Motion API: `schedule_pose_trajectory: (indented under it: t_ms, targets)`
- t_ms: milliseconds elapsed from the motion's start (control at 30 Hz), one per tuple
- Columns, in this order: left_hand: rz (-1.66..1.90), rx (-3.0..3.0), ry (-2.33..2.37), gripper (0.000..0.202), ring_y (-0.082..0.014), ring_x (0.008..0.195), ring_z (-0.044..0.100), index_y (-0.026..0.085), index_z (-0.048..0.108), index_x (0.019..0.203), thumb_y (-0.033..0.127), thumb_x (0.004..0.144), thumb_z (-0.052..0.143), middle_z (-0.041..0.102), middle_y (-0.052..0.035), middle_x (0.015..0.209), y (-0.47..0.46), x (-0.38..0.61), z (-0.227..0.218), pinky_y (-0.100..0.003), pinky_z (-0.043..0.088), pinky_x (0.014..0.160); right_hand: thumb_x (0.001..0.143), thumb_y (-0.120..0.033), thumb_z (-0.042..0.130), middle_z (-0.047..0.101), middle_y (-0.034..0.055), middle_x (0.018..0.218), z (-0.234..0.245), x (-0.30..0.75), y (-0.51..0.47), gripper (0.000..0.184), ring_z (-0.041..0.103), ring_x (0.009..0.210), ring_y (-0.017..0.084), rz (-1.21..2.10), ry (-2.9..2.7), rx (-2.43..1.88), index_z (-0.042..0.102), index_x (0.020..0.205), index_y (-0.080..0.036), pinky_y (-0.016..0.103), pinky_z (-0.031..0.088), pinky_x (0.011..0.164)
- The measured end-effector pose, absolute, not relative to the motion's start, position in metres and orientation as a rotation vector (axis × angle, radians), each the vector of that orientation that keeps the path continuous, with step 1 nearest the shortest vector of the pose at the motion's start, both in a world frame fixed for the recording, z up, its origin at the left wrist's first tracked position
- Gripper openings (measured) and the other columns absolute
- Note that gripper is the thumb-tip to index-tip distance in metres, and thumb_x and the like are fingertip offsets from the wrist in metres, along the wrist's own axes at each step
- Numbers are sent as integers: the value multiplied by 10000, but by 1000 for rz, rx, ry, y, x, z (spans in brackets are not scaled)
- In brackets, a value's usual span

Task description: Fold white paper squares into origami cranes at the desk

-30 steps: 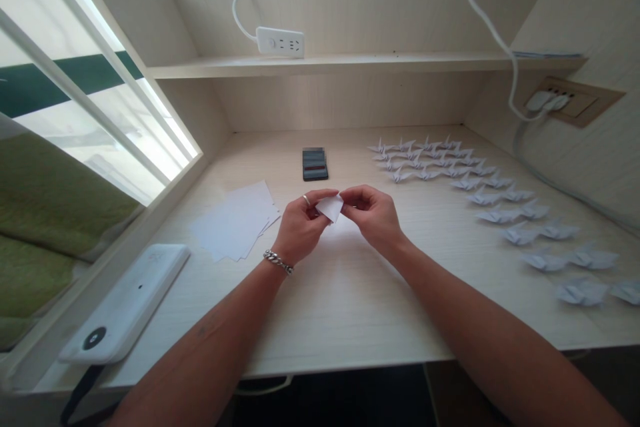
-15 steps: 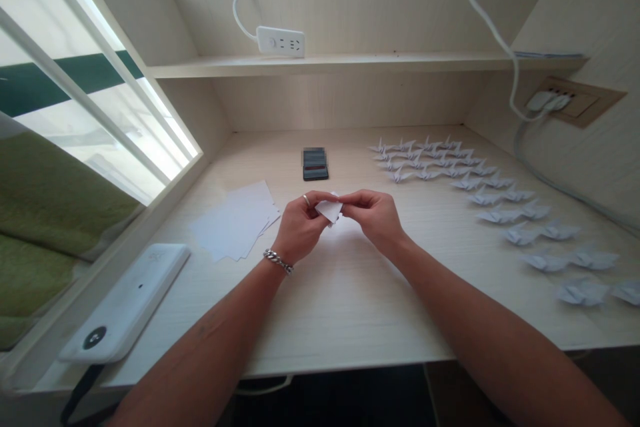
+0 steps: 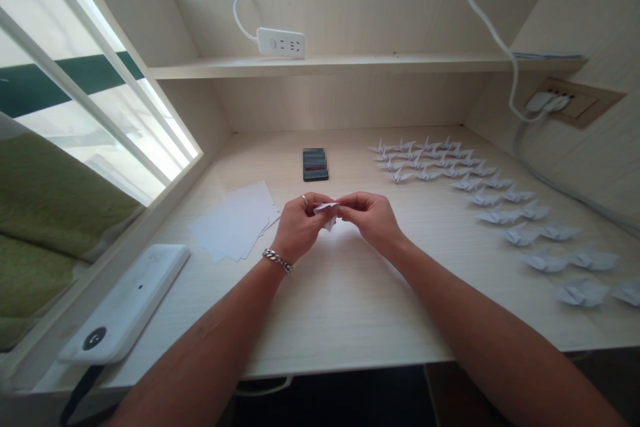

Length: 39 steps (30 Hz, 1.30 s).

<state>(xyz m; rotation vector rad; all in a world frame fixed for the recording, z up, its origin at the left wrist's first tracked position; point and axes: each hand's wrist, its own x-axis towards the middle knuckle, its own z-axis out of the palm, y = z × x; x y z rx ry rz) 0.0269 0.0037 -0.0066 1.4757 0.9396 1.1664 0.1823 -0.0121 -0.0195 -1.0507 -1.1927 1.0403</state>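
Both hands meet over the middle of the pale wooden desk (image 3: 340, 300), pinching one small folded white paper (image 3: 327, 213) between them. My left hand (image 3: 299, 229), with a ring and a metal bracelet, grips its left side with closed fingers. My right hand (image 3: 371, 216) pinches its right side. The paper is partly hidden by the fingers and held just above the desk. A loose stack of white paper sheets (image 3: 235, 220) lies left of my left hand.
Several folded paper cranes (image 3: 500, 200) lie in rows across the right half of the desk. A dark phone (image 3: 315, 164) lies behind the hands. A white flat device (image 3: 127, 303) sits at the left edge. A power strip (image 3: 280, 42) rests on the shelf; cables run to a wall socket (image 3: 555, 101).
The paper has been folded down flatter and smaller between the fingers; both hands closed in a little tighter and stayed in place.
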Motion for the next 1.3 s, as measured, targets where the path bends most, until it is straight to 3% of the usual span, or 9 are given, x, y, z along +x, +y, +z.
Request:
schedule_pose_trajectory:
  t_ms: [200, 467, 867, 1100, 1300]
  targets:
    - [1075, 1300, 966, 365, -118, 540, 586, 118, 659, 725, 463, 674, 771, 650, -32, 600, 3, 29, -4, -236, 494, 521, 617, -380, 798, 705, 44, 689, -18, 181, -13, 291, 627, 632, 150, 1139, -1150, -1094, 726, 772, -144, 301, 519, 648]
    - [1018, 1232, 969, 349, -106, 540, 561, 120, 654, 643, 444, 663, 780, 618, -19, 580, 4, 28, -5, -238, 510, 538, 650, -430, 765, 647, 12, 644, -19, 180, -12, 309, 603, 604, 125, 1194, -1202, -1143, 665, 724, -147, 276, 513, 617]
    - [1040, 1217, 948, 356, -129, 629, 626, 111, 676, 769, 362, 580, 845, 690, -43, 694, 3, 27, -2, -246, 520, 589, 658, -429, 754, 641, 11, 670, -16, 180, -13, 301, 600, 620, 127, 1151, -1165, -1127, 650, 735, -157, 287, 529, 627]
    - [1021, 1273, 967, 311, -111, 565, 584, 120, 669, 718, 381, 626, 811, 655, -21, 628, 4, 27, -3, -219, 486, 534, 709, -431, 712, 646, 15, 684, -21, 180, -12, 280, 608, 626, 132, 1094, -1274, -1139, 646, 753, -163, 274, 529, 606]
    - [1022, 1095, 804, 350, -134, 645, 622, 110, 668, 807, 441, 720, 739, 670, -54, 706, 5, 27, -4, -267, 522, 626, 722, -395, 702, 664, 19, 718, -17, 181, -13, 246, 612, 644, 137, 1083, -1308, -1153, 656, 780, -161, 264, 524, 589]
